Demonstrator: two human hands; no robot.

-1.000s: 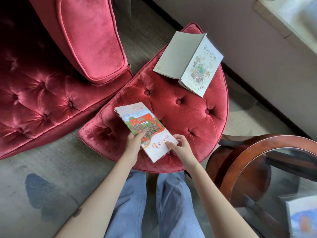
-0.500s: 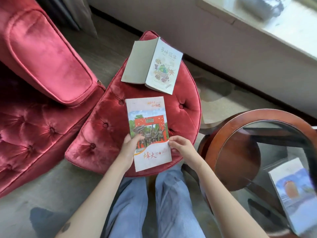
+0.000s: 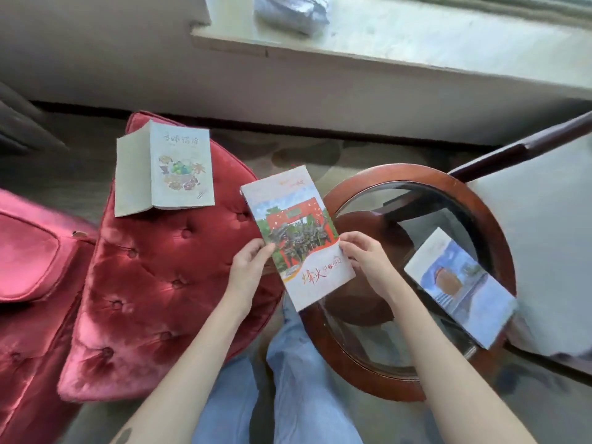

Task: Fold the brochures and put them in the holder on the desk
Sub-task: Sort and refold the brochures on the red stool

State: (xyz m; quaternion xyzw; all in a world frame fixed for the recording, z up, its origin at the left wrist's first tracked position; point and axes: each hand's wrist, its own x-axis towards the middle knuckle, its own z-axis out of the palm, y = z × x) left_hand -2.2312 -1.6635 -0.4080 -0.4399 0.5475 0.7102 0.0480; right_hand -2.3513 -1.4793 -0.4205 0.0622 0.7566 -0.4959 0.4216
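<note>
Nearest, two legs in pale blue jeans [image 3: 298,363] ran off the lower edge, with both bare forearms reaching up from it. Past them, the left grip [image 3: 248,270] pinched the left edge of a folded white brochure with a red gateway picture [image 3: 298,238], thumb on top. The right grip [image 3: 365,261] pinched its right edge the same way. The fingers underneath were hidden by the paper. That brochure hung tilted in the air, over the gap between a red tufted velvet footstool [image 3: 153,283] and a round glass-topped desk with a dark wooden rim [image 3: 493,225]. A blurred blue-and-white brochure [image 3: 461,283] lay flat on the glass, just right of the right grip. Farther off, a half-open grey-green brochure [image 3: 163,168] lay on the footstool's far end. On the pale window sill [image 3: 384,36] sat a silvery object [image 3: 291,8], cut off and too smeared to identify.
</note>
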